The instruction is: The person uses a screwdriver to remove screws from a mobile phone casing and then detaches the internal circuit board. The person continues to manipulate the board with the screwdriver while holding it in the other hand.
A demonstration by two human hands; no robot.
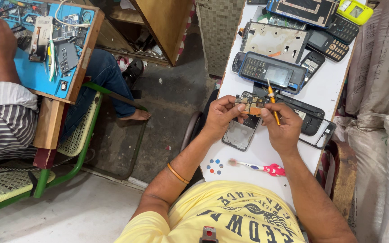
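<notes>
The left hand [221, 114] grips a small brown circuit board [250, 104] in its fingers, held just above the middle of the white tabletop [325, 90]. The right hand [283, 128] is clenched around an orange-handled screwdriver [273, 104], its tip at the board. A blue keypad phone [271, 72] lies just beyond; a pink toothbrush [260, 167] rests near the tabletop's near edge.

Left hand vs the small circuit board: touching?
Touching. The head view shows the left hand pinching the circuit board by its left edge, fingers wrapped over it, held above the white table.
</notes>
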